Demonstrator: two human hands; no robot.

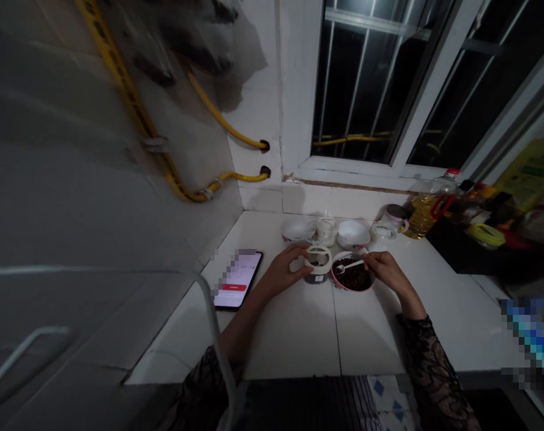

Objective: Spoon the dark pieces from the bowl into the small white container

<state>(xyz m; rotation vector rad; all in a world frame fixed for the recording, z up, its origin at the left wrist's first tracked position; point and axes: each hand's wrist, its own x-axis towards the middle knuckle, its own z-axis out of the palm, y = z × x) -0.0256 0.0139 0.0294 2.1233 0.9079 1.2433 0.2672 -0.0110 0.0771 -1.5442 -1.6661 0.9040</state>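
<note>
In the head view my left hand (290, 267) grips the left side of a small clear jar (317, 278) with a white rim, standing on the counter with dark contents low inside. Pinched in my right hand (386, 269) is the handle of a small white spoon (353, 264). Its tip reaches over a bowl (353, 289) with a reddish patterned outside. Dark red-brown, crumbly food (356, 278) fills that bowl, which sits just right of the jar. Whether the spoon touches the food I cannot tell.
Behind the hands stand a white bowl (353, 233), another bowl (294, 229) and clear jars (326, 230). A lit phone (238, 280) lies left. An oil bottle (422, 212) and a black box (461, 251) are at the right. A pale metal rod (215, 329) crosses the near left.
</note>
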